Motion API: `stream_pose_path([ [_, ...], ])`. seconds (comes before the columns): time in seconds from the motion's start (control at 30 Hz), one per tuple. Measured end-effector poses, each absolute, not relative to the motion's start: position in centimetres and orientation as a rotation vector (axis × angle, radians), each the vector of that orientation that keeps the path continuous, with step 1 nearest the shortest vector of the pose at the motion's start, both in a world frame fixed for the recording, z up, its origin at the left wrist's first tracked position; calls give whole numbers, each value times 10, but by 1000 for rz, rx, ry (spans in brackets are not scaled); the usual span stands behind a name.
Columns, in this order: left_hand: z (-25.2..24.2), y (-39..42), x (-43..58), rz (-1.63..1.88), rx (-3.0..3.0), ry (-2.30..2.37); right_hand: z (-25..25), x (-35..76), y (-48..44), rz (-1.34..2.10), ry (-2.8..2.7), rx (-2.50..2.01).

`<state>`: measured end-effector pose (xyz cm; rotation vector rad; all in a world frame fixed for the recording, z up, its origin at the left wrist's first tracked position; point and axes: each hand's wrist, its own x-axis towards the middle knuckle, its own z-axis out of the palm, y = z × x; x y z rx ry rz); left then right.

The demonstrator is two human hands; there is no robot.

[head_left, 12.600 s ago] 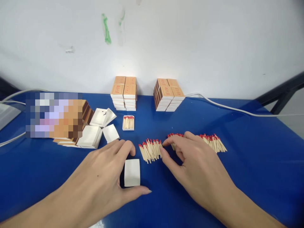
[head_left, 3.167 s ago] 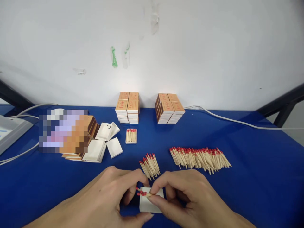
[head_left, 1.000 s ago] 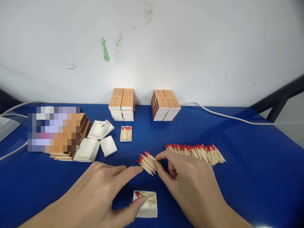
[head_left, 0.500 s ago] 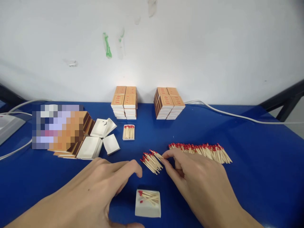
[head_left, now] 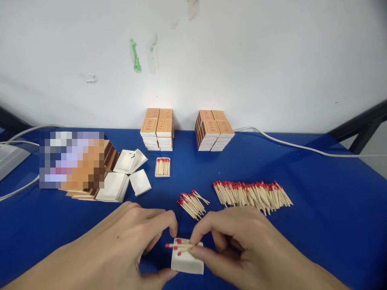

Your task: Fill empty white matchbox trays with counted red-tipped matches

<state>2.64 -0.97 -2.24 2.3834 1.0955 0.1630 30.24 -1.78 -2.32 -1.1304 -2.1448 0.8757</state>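
Observation:
In front of me on the blue table is a small white matchbox tray (head_left: 187, 266) with several red-tipped matches lying in it. My left hand (head_left: 136, 237) spans the tray's left end, index fingertip at the far corner and thumb at the near one. Pinched between thumb and index finger of my right hand (head_left: 232, 241) is a match (head_left: 178, 245), held level above the tray; the fingers hide its tail, and I cannot tell if more than one is held. Just beyond the tray lies a small pile of matches (head_left: 192, 204).
A wider heap of matches (head_left: 250, 193) lies to the right. Further back are a filled tray (head_left: 162, 167) and two stacks of matchboxes, left (head_left: 157, 131) and right (head_left: 214, 131). Several bare trays (head_left: 111, 186) and brown sleeves (head_left: 80, 194) sit at left. A white cable (head_left: 290, 144) runs behind.
My right hand has come from the small pile toward me and left, carrying a match over the tray. My left hand's fingers have closed in on the tray's left end.

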Motion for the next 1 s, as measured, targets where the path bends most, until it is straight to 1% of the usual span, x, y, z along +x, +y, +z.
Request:
stream_pose_path([
  [0.07, -24, -10, 26, 135, 2359, 1098, -24, 301, -20, 975, -2149, -1125],
  [0.2, -27, -9, 26, 115, 2316, 1115, -28, 299, -22, 1064, -2173, -1157],
  [0.43, -26, -8, 29, 123, 2367, 1058, -34, 297, -24, 971, -2243, -1188],
  [0.6, -24, -8, 29, 153, 2394, 1021, -34, 297, -23, 969, -2211, -1152],
  [0.8, -27, -10, 30, 286, 2448, 973, -36, 296, -23, 1020, -2190, -1086],
  [1.0, -21, -6, 36, 352, 2453, 943, -38, 296, -27, 989, -2202, -1042],
])
